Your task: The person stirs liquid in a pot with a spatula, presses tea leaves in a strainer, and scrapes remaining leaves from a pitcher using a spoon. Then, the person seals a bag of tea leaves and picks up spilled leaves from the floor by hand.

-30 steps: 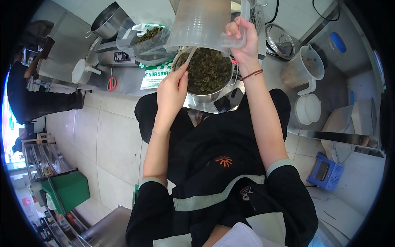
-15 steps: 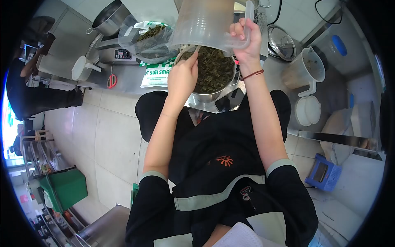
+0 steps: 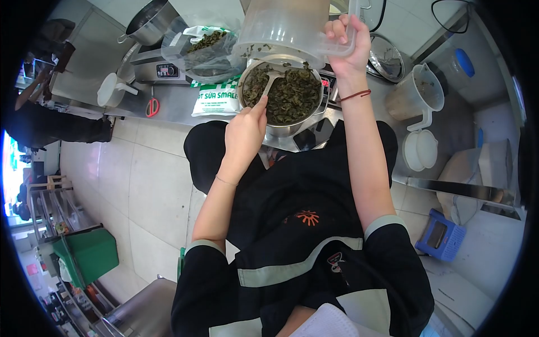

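Observation:
My left hand [image 3: 246,133] is closed on the handle of a spoon [image 3: 272,81], whose head touches dark green, wet-looking tea leaves [image 3: 295,96]. These leaves lie in a round steel pot [image 3: 285,131] in front of my knees. My right hand [image 3: 349,50] grips the handle of a large translucent plastic pitcher [image 3: 281,27]. Tipped over, the pitcher has its mouth above the pot's far side, and a few leaves cling near its rim. A phone-like dark slab [image 3: 314,133] lies against the pot's near right side.
Left of the pot are a green-and-white bag [image 3: 216,101], a plastic bag of leaves [image 3: 208,59], a scale [image 3: 163,72] and red-handled scissors [image 3: 152,105]. Another pitcher [image 3: 415,92] and white cups [image 3: 420,150] stand right. A person in dark clothes [image 3: 62,118] is at far left.
The pitcher and my right hand have shifted slightly right. My left hand has moved a little down and left, and more of the spoon and leaves now shows.

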Demonstrator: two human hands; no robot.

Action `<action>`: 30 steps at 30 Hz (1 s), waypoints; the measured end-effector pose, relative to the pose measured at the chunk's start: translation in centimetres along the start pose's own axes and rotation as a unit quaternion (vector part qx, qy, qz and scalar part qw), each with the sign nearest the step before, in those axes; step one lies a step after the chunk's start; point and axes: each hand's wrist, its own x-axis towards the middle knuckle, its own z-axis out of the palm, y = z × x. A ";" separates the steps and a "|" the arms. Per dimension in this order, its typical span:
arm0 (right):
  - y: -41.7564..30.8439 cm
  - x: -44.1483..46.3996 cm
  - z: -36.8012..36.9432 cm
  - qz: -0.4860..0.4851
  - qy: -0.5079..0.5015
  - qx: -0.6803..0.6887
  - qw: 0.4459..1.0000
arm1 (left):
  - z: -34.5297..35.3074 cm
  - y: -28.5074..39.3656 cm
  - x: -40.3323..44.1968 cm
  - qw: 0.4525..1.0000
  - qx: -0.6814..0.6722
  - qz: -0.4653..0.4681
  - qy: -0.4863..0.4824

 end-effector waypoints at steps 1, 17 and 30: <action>-0.2 0.0 0.2 -0.003 -0.008 -0.009 1.000 | 0.4 -0.3 -0.1 1.000 -0.006 0.000 0.000; -0.4 -0.3 1.3 -0.006 -0.014 0.058 0.998 | 1.3 -0.6 -1.5 0.986 -0.137 -0.057 0.080; 1.2 -1.2 0.5 0.006 0.021 0.042 0.999 | -1.0 -0.1 -0.8 0.977 -0.167 -0.024 0.127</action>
